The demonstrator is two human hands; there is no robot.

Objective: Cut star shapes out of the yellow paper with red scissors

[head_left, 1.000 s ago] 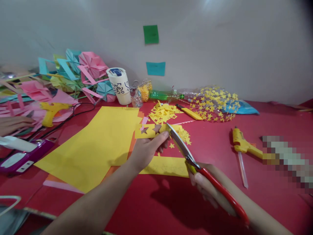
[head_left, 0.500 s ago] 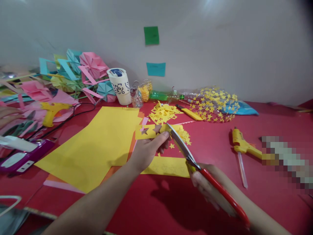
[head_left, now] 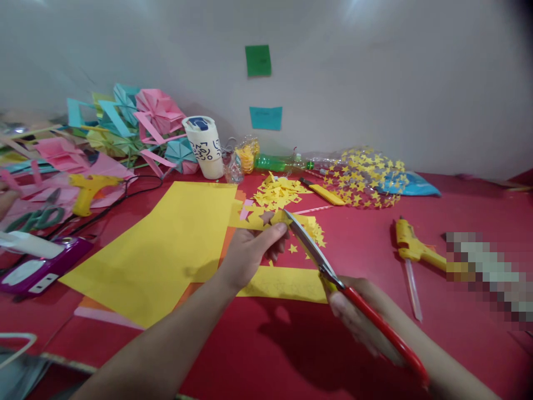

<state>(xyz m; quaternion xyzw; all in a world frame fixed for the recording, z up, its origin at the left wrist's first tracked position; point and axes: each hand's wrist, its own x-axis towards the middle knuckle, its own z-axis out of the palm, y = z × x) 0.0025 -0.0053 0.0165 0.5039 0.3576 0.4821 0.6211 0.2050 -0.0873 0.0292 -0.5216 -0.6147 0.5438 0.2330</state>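
My left hand (head_left: pixel 250 250) pinches a yellow paper strip (head_left: pixel 251 219) that has star-shaped holes in it. In my right hand (head_left: pixel 358 311) are red-handled scissors (head_left: pixel 308 244), their blades pointing up and left, with the tips at the strip just by my left fingertips. Below the strip, a yellow sheet with faint star outlines (head_left: pixel 287 283) lies on the red table (head_left: pixel 258 344). Behind my left hand is a heap of yellow paper scraps (head_left: pixel 278 191). Small cut stars (head_left: pixel 293 249) lie beside my left fingers.
Large yellow sheets (head_left: pixel 166 250) lie left of centre. A white cup (head_left: pixel 205 147), plastic bottles (head_left: pixel 275 163) and a yellow cutter (head_left: pixel 327 194) stand or lie at the back. Yellow glue guns (head_left: pixel 410 244) are on both sides. At the far left edge, another person's hand (head_left: pixel 6 200) shows.
The strip's left end has tilted upward and away slightly. My right hand and the scissors have shifted a little down and right. The other person's hand has moved left, mostly out of view.
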